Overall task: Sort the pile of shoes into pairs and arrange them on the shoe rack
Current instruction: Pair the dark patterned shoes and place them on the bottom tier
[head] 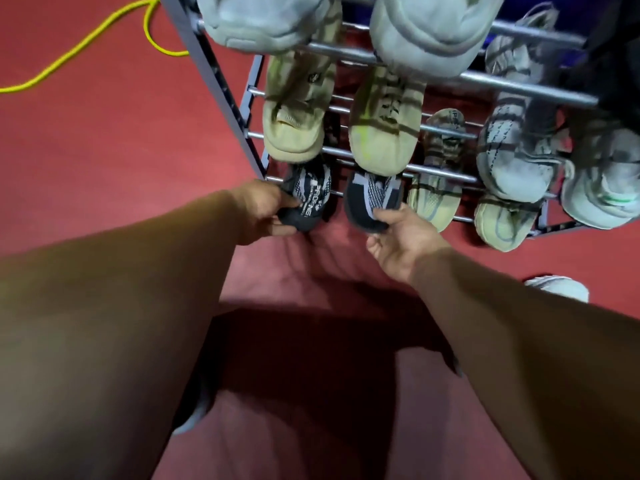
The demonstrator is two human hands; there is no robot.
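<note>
Matched pair going onto the bottom tier of the grey metal-bar shoe rack (540, 90).
The left grip (263, 209) curls round the heel of one black-and-grey knit sneaker (304, 199), and the right grip (398, 237) pinches its twin sneaker (372, 202), probably to level the toes. The rack's side frame (221, 88) and a pale olive sneaker (434, 199) hem them in; the red floor (104, 150) behind is open.

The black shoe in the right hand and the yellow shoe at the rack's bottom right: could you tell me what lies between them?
In the head view, a tan striped shoe sits between the black shoe and the yellow shoe.
</note>
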